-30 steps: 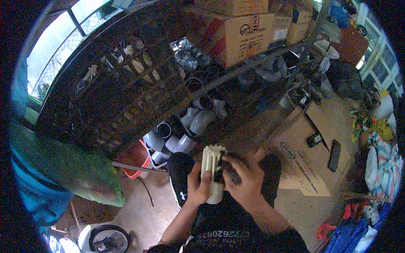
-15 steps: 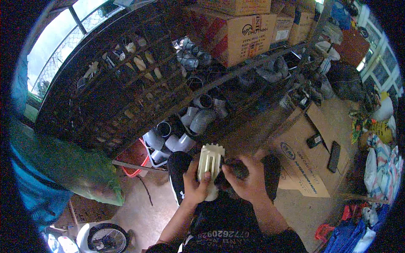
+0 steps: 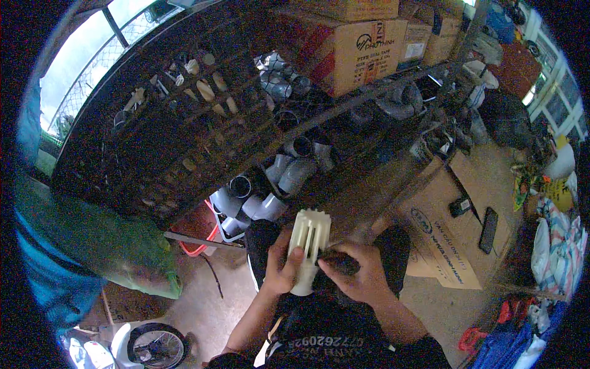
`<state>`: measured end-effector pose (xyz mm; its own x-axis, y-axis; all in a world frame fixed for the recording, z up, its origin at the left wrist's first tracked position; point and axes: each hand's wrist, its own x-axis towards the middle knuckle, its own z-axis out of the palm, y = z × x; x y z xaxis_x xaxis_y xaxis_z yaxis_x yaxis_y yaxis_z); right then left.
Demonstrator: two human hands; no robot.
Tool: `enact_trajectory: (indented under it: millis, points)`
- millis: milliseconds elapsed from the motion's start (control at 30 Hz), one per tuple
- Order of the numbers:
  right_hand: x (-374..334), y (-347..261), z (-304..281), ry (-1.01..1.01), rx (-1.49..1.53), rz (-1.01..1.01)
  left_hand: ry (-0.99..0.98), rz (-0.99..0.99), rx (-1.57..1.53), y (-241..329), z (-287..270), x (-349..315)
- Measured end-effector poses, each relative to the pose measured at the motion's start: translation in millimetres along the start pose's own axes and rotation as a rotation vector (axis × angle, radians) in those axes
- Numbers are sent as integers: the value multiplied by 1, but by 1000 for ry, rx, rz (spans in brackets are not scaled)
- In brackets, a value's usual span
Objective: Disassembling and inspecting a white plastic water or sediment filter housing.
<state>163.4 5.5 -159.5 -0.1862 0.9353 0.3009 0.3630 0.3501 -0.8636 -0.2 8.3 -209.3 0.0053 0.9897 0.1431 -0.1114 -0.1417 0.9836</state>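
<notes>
My left hand [image 3: 281, 270] is wrapped round a cream plastic slotted strainer [image 3: 309, 237], thumb across its front. The strainer stands roughly upright over my lap; long slots run down its body, its upper rim is toothed and its lower end is a plain round collar. Beside it on the right, my right hand [image 3: 364, 270] is closed, thumb and forefinger pinched together close to the strainer's lower side. A dark patch shows within the curl of those fingers; what they hold, if anything, I cannot make out.
Grey pipe elbows [image 3: 298, 175] fill a crate beyond my knees, beside a red basin [image 3: 200, 230]. A dark rack [image 3: 184, 135] stands far left. Flattened cardboard [image 3: 439, 246] on the right carries a black phone-like handset [image 3: 488, 230] and a small black box [image 3: 459, 206]. A motorbike wheel [image 3: 157, 347] is lower left.
My right hand has slid down along the strainer, its fingertips now lower on the side. The strainer has turned slightly, showing more of its slots; my left hand keeps its grip.
</notes>
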Motion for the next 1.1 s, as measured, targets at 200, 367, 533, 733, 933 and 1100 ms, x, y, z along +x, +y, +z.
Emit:
enact_trajectory:
  millis: [200, 367, 533, 733, 933, 1100]
  points:
    - [14, -7, -14, 196, 34, 136, -165, -271, -377, 6, 7, -7]
    - [2, 3, -6, -29, 191, 179, -107, -277, -292, -6, 0, -8]
    - [-1, 9, -2, 99, 197, 302, -145, -200, -237, -10, 3, -12]
    - [10, 0, -4, 161, -15, 148, -80, 48, 34, -9, 1, -7]
    - [4, 3, -6, 143, 123, 235, -129, 52, 41, -7, 5, -6]
    - [5, -6, 6, 178, 45, 148, -45, -27, -120, -17, -5, -12]
